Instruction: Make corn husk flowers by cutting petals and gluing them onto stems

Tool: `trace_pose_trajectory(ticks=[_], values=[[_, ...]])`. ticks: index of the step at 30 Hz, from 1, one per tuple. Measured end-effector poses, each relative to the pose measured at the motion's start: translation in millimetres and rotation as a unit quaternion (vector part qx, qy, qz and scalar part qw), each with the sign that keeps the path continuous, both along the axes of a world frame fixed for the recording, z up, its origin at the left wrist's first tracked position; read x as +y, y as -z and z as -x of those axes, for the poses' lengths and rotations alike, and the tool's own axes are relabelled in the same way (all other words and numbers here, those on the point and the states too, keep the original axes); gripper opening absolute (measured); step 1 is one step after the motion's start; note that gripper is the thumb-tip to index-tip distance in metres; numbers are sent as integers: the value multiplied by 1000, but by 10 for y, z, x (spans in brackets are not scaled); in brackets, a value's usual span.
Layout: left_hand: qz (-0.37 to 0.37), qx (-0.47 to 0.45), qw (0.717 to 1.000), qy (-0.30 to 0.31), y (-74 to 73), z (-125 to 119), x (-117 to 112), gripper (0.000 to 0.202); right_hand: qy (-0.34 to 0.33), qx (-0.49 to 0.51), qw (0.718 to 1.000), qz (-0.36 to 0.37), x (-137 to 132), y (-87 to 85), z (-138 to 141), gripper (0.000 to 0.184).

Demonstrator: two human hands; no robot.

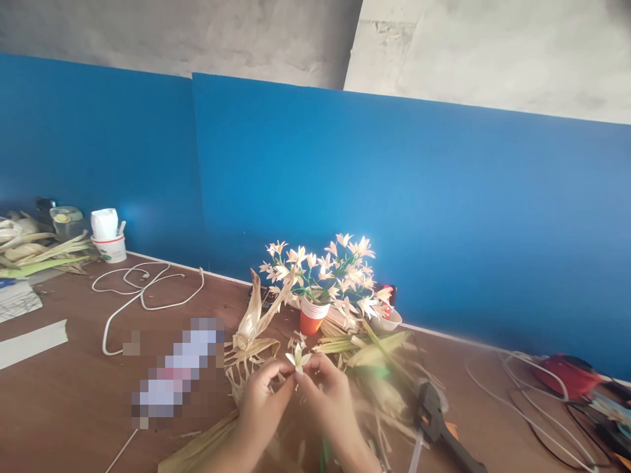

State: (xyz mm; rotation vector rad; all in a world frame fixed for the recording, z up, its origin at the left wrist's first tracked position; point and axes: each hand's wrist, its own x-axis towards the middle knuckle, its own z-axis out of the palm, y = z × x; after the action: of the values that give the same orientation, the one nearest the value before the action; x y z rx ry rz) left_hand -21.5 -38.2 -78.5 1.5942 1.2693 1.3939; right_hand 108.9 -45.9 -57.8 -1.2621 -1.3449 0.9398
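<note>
A small pale flower (298, 357) with pointed petals, which looks made of corn husk, is held upright over the table. My left hand (270, 391) and my right hand (326, 387) meet at its base, thumbs and fingertips pinched together on it. Just beyond them stands a red and white paper cup (311, 320) full of similar flowers (323, 266) on green stems. Dried corn husks (251, 325) lie left of the cup, and greener husks (379, 348) lie to the right. A black glue gun (434, 417) rests beside my right forearm.
A blurred-out object (175, 374) lies on the brown table (73, 394) at left, near a white cable (142, 289). A white cup (111, 248) and a husk pile (44, 249) stand farther left. More cables and a red object (566, 376) lie right. A blue panel (394, 197) stands behind.
</note>
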Motion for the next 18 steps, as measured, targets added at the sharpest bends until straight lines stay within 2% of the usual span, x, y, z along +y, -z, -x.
trace_pose_trajectory(ticks=[5,11,15,18], values=[[32,14,999,8,-10,-9,-16,18,7,20,999,27,41,32,-21,12],[67,-61,995,44,-97,8,-15,26,-33,121,991,55,100,84,-45,22],[83,-56,992,70,-89,3,14,28,-30,74,996,25,94,57,-51,24],[62,-28,996,56,-40,1,27,25,3,18,1000,12,69,25,-37,21]])
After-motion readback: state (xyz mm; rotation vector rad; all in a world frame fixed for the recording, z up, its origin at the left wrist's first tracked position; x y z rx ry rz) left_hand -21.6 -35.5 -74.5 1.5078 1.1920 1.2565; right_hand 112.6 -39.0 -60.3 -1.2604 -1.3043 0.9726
